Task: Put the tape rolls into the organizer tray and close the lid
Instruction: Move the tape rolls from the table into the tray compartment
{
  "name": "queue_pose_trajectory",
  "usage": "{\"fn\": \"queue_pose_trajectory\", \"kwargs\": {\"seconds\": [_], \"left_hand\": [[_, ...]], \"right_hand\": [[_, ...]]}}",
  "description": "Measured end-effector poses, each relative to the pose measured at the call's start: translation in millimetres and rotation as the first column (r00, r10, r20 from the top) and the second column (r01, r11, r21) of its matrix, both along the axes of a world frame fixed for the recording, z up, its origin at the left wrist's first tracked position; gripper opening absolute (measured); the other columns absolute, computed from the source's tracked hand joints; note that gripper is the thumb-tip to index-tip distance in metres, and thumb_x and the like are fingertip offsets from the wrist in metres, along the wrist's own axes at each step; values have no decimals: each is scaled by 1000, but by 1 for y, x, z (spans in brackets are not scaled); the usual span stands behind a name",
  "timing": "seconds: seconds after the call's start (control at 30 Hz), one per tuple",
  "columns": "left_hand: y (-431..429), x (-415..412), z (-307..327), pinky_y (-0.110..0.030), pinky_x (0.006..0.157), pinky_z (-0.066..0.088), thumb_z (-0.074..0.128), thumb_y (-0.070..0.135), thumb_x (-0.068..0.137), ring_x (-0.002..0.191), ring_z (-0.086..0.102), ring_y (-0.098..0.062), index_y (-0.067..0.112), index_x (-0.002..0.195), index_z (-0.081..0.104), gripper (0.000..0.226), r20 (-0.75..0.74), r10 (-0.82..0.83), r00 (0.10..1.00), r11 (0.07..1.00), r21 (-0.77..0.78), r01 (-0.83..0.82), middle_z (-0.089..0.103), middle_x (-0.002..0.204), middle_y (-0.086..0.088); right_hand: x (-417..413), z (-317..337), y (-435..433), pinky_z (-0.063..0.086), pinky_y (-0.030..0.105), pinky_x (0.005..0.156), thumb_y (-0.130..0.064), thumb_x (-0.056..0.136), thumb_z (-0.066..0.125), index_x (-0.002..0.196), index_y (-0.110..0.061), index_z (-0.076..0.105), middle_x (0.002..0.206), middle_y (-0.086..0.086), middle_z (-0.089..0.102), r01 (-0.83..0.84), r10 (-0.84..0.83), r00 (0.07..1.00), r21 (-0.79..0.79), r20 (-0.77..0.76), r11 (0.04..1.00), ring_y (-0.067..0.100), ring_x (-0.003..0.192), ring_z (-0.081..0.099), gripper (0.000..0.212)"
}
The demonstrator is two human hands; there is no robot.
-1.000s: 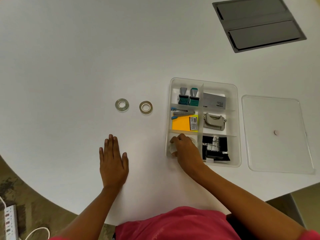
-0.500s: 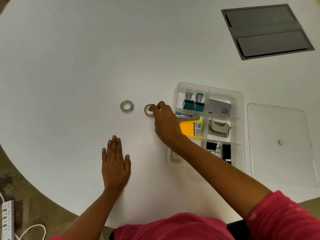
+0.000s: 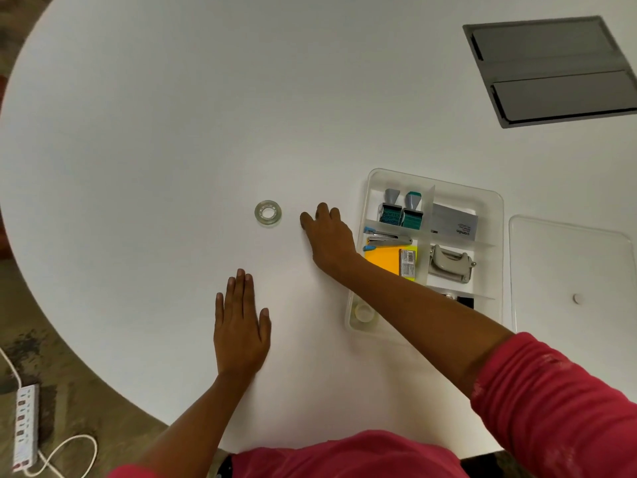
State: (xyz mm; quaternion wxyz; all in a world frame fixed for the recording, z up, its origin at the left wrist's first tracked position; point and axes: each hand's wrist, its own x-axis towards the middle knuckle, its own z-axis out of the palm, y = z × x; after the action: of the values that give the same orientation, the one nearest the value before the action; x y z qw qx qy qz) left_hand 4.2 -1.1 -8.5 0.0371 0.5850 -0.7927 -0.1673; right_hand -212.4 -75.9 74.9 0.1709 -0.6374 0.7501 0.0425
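Tape rolls first: one clear roll point(image 3: 268, 213) lies flat on the white bench point(image 3: 172, 115), just beyond and to the left of the right hand's fingertips, not touching them. Another roll point(image 3: 364, 311) sits in the near-left compartment of the organizer tray point(image 3: 498, 215), tucked under the right forearm. The right hand point(image 3: 327, 236) reaches out across the bench just left of the tray, palm down, fingers curled over a spot on the surface; whether it grips anything beneath cannot be told, since the hand hides that patch. The left hand point(image 3: 239, 326) lies flat and open on the bench, fingers together and pointing away from the body, nearer the person than the right hand and holding nothing.

Right of the right hand, the tray stands open, its compartments showing two stamps point(image 3: 401, 208), a stapler point(image 3: 387, 240), an orange notepad point(image 3: 384, 258), a grey box point(image 3: 455, 224) and a hole punch point(image 3: 450, 263). Dark clips point(image 3: 465, 301) peek out behind the right forearm. The clear lid point(image 3: 572, 270) lies flat on the bench on the far side of the tray from both hands, just beside its wall. A grey hatch point(image 3: 551, 70) is set into the bench well beyond the tray. A power strip point(image 3: 24, 427) lies on the floor, far to the left of the left arm.
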Motion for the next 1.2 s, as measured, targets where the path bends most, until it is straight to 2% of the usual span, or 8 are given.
{"fn": "queue_pose_trajectory", "kwargs": {"seconds": [0.37,0.43,0.53,0.6,0.77,1.03,1.13,1.2], "left_hand": [[0,0,1,-38,123,6,30,33,93,150,4,-16,13,152,11,65,-12,-5,1000,1000,-8,5,11,162,-4],[0,0,0,-38,123,6,29,33,94,150,4,-16,13,152,12,64,-15,-5,1000,1000,-9,5,11,162,-4],[0,0,0,-38,123,6,29,34,94,150,4,-16,13,152,12,64,-11,-6,1000,1000,-11,6,12,162,-4],[0,0,0,-38,123,6,28,34,94,150,5,-17,13,152,12,64,-15,-6,1000,1000,-14,5,12,162,-5],[0,0,2,-39,123,8,29,33,94,150,6,-17,12,152,12,64,-16,-5,1000,1000,-12,4,12,161,-5],[0,0,2,-38,123,7,29,33,94,150,6,-17,12,152,12,64,-19,-9,1000,1000,-17,9,12,161,-5],[0,-1,3,-38,123,7,29,32,94,150,6,-17,12,152,13,64,-21,-5,1000,1000,-16,5,13,161,-5],[0,-1,3,-39,123,8,29,32,93,150,7,-17,12,152,13,63,-25,-3,1000,1000,-13,2,14,161,-5]], "right_hand": [[-20,63,75,52,31,67,-3,73,70,117,-14,55,118,13,50,179,-133,973,-260,186,949,27,104,49,47],[-28,67,97,51,32,69,-10,74,72,116,-15,56,116,11,52,214,-178,965,-190,190,958,27,103,52,45],[-39,62,126,46,29,69,-24,78,72,115,-17,55,111,7,53,268,-269,949,29,166,963,25,96,57,41],[-42,55,139,49,30,72,-27,80,72,116,-17,54,112,6,54,286,-304,942,134,142,949,25,95,59,41],[-39,36,150,50,33,77,-28,83,67,118,-16,51,115,8,55,318,-352,930,249,107,915,26,101,58,40],[-39,33,137,49,37,84,-39,88,61,128,-12,43,125,12,51,365,-388,922,315,10,876,29,113,53,51],[-32,49,119,50,34,80,-33,95,54,125,-9,44,122,12,54,325,-324,945,189,-39,927,28,109,56,40],[-24,59,100,51,33,78,-23,96,51,122,-8,47,118,13,57,301,-305,952,84,39,950,28,104,58,30]]}}
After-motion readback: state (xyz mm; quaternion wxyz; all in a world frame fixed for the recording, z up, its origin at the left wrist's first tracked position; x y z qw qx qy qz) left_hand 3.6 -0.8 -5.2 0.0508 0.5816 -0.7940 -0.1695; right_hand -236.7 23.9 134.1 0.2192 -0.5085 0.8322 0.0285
